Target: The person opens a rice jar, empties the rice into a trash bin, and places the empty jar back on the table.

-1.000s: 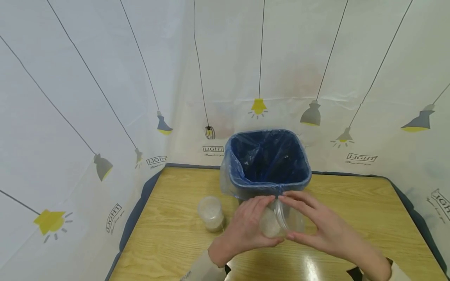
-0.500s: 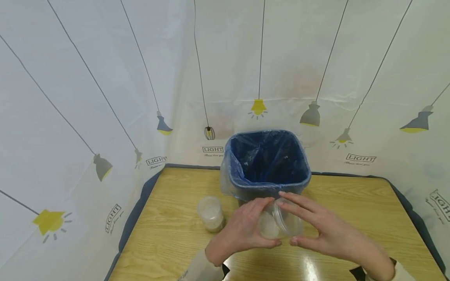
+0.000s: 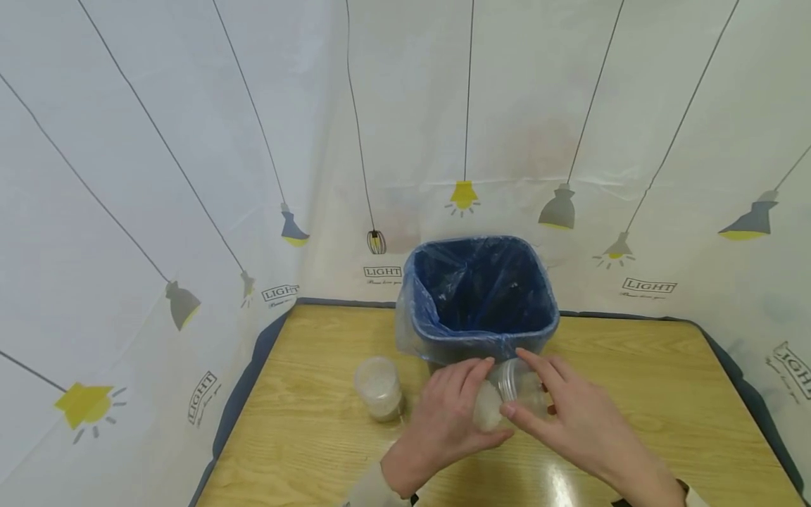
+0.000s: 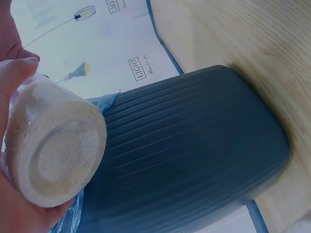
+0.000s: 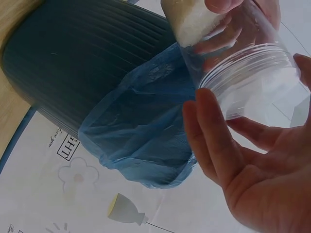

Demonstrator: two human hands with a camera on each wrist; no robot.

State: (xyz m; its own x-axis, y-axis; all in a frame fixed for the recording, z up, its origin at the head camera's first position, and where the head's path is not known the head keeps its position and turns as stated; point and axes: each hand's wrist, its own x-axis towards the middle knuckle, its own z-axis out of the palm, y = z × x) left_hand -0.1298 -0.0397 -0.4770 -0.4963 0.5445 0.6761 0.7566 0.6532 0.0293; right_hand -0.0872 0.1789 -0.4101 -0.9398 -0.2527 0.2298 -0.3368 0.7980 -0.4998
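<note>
A clear jar point(image 3: 488, 408) is held above the worktop point(image 3: 304, 387), at the near side of the bin point(image 4: 194, 145). Compared with the earlier head frames, the thumb of the right hand point(image 3: 589, 422) has been brought inward, across the near side of the jar's ridged band, and the right hand has been turned. The grip of the left hand point(image 3: 443, 412) is little changed. The jar is tilted onto its side: its long axis is set roughly left to right, with the base and white contents at the left and the ridged end directed right. The base end is gripped by the left fingers; the ridged end is encircled by spread, bent right fingers. A second jar point(image 3: 380, 391) is left standing in place, left of the bin.
</note>
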